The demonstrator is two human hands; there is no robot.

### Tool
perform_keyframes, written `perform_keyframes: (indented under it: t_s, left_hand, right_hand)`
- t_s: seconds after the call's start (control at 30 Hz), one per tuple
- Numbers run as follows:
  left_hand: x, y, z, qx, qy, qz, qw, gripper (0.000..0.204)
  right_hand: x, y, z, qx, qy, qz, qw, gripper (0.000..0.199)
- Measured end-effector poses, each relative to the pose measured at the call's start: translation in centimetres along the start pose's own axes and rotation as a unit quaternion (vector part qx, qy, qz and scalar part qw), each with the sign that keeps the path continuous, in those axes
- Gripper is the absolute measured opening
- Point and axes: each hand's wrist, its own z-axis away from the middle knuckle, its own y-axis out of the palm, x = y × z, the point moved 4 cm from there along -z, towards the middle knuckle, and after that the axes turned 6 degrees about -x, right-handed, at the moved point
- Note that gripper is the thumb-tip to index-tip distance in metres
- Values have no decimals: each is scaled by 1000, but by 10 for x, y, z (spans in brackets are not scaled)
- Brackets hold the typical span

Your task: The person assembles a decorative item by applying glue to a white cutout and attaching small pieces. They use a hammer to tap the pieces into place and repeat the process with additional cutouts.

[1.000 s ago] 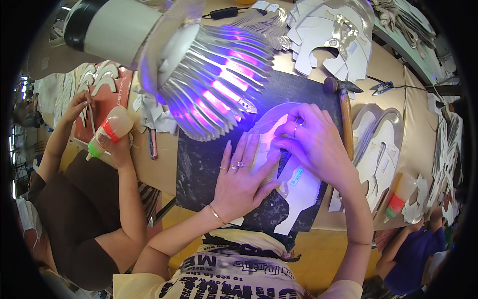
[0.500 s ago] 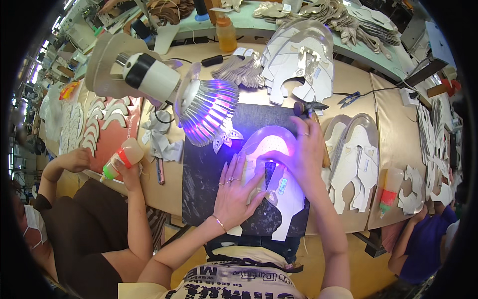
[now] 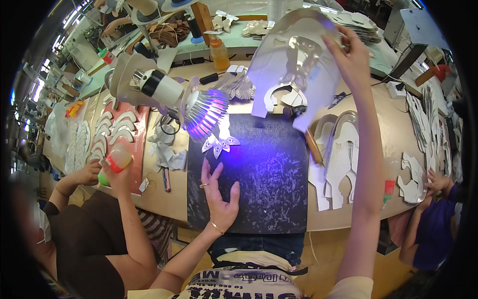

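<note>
My right hand (image 3: pixel 352 50) is raised at the back right, its fingers gripping the edge of a white U-shaped shoe-upper piece (image 3: pixel 276 55) with a clear plastic border. The piece tilts over the back of the work area and overlaps the hammer (image 3: pixel 312 144). My left hand (image 3: pixel 219 197) hovers over the left part of a dark scuffed board (image 3: pixel 269 199), fingers apart and holding nothing. Just beyond its fingertips, a silver cut-out with leaf-shaped ends (image 3: pixel 222 141) lies below the lamp (image 3: pixel 206 114), which casts violet light on the board.
More U-shaped pieces (image 3: pixel 343 154) lie right of the board. A pink-handled cutter (image 3: pixel 166 179) and crumpled white material (image 3: pixel 167 147) lie left. A co-worker at left holds a glue bottle (image 3: pixel 119 158) beside a red sheet (image 3: pixel 137 164) with curved pieces. Another person's hand (image 3: pixel 437 182) is far right.
The white piece under my hands is gone from the board. My right hand has moved up and back and now holds a U-shaped piece. My left hand has lifted and opened; the view has shifted.
</note>
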Motion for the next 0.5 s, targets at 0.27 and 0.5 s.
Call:
perform_keyframes:
  t_s: [0.27, 0.5]
  left_hand:
    - [-7, 3, -6, 24, 7, -8, 1000, 47]
    - [-10, 8, 0, 83, 35, -96, 991, 47]
  right_hand:
    - [-128, -41, 61, 185, 104, 343, 915, 74]
    - [-119, -96, 156, 207, 142, 279, 927, 56]
